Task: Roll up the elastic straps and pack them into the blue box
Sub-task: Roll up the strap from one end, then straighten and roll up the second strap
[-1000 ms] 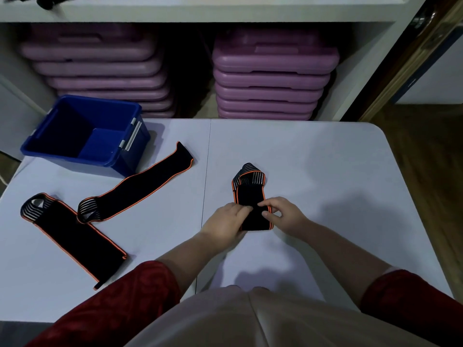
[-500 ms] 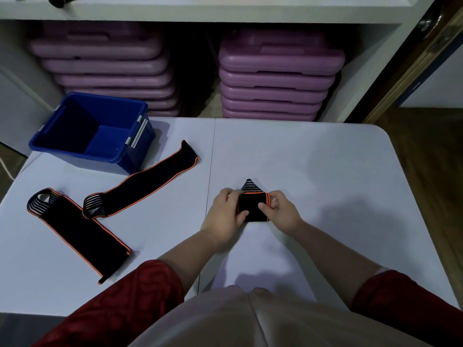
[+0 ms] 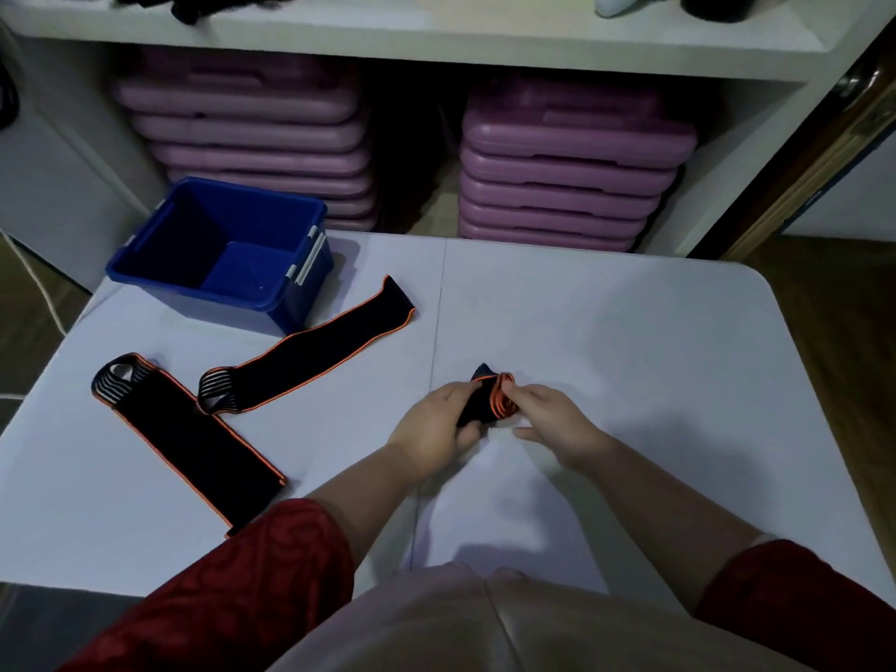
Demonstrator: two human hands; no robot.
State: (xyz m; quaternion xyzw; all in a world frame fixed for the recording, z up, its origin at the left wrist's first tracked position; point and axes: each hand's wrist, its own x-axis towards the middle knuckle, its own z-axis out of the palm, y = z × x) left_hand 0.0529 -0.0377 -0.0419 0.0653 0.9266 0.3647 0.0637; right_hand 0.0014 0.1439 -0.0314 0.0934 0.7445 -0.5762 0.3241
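Observation:
A black elastic strap with orange edging, rolled into a tight bundle (image 3: 490,399), sits between my two hands just above the middle of the white table (image 3: 630,361). My left hand (image 3: 436,424) wraps around its left side and my right hand (image 3: 548,414) pinches its right end, where the orange spiral shows. Two more straps lie flat on the left: a long narrow one (image 3: 310,351) running diagonally and a wider one (image 3: 194,443) nearer me. The blue box (image 3: 291,235) stands open and empty at the table's far left corner.
Behind the table a white shelf unit (image 3: 436,36) holds two stacks of purple plastic step platforms (image 3: 567,172). Wooden floor (image 3: 834,332) lies to the right of the table. My red sleeves and light trousers fill the bottom of the view.
The strap between my hands went from a half-rolled length lying flat to a fully rolled bundle, lifted and turned so that its spiral end faces right. The camera has tilted up slightly.

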